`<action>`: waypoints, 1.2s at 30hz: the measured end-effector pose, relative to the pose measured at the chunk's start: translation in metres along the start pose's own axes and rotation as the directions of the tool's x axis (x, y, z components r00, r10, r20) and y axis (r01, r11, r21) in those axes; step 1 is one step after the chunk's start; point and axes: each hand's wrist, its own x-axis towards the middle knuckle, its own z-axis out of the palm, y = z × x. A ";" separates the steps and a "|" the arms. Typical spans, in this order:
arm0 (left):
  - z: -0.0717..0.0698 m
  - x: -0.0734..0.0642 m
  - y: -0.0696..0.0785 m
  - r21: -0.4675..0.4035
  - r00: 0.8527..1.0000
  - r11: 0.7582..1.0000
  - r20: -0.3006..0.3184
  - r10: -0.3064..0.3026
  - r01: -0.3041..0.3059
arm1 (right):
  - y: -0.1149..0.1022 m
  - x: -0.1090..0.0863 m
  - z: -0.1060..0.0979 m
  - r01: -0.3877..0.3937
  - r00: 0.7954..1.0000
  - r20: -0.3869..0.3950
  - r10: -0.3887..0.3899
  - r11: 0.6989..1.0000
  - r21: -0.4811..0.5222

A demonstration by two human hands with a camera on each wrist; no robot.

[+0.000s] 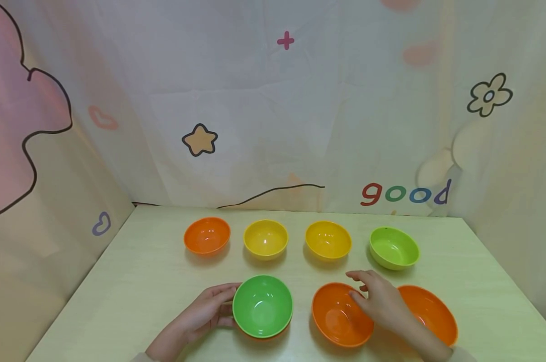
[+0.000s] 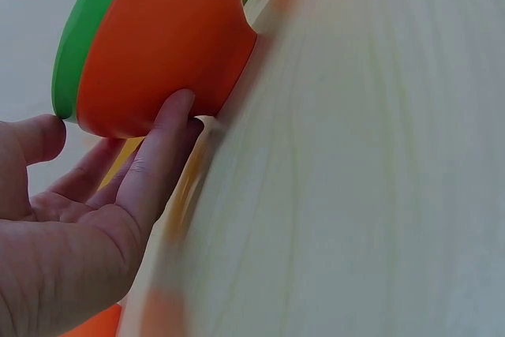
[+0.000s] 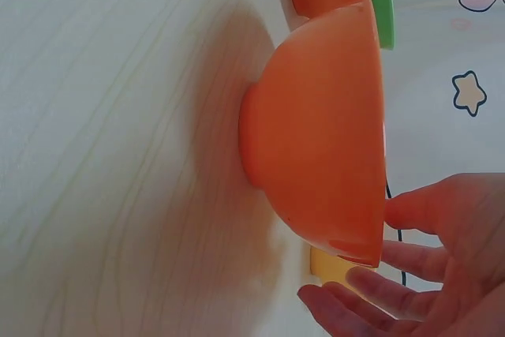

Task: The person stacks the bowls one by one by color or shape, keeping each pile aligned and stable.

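A light green bowl [image 1: 262, 306] is nested in an orange bowl [image 2: 170, 45], and this stack stands at the front middle of the table. Beside it on the left is my left hand [image 1: 211, 309], its thumb at the green rim and its extended fingers against the orange side. To the right stands another orange bowl [image 1: 340, 317], upright. My right hand [image 1: 381, 301] reaches over that bowl's right rim, thumb at the edge and fingers spread loosely beyond it. In the right wrist view, the orange bowl's base [image 3: 249, 136] is near the tabletop.
A further orange bowl [image 1: 429, 314] sits partly beneath my right forearm. Along the back stand an orange bowl [image 1: 207, 236], two yellow bowls [image 1: 265, 240] and a lime green bowl [image 1: 393, 248]. A printed curtain [image 1: 254, 125] hangs behind the pale wooden table [image 1: 132, 281].
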 end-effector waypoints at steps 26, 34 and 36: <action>0.000 0.000 0.000 0.001 1.000 1.000 0.008 0.001 -0.001 | -0.002 -0.002 0.009 -0.136 0.985 0.101 0.140 0.990 -0.044; 0.000 0.000 0.000 0.002 1.000 1.000 -0.001 -0.005 0.005 | -0.003 -0.003 0.009 -0.131 0.986 0.100 0.136 0.990 -0.049; 0.000 0.000 0.000 0.004 1.000 1.000 -0.003 -0.004 0.004 | -0.003 -0.003 0.009 -0.118 0.988 0.095 0.122 0.992 -0.050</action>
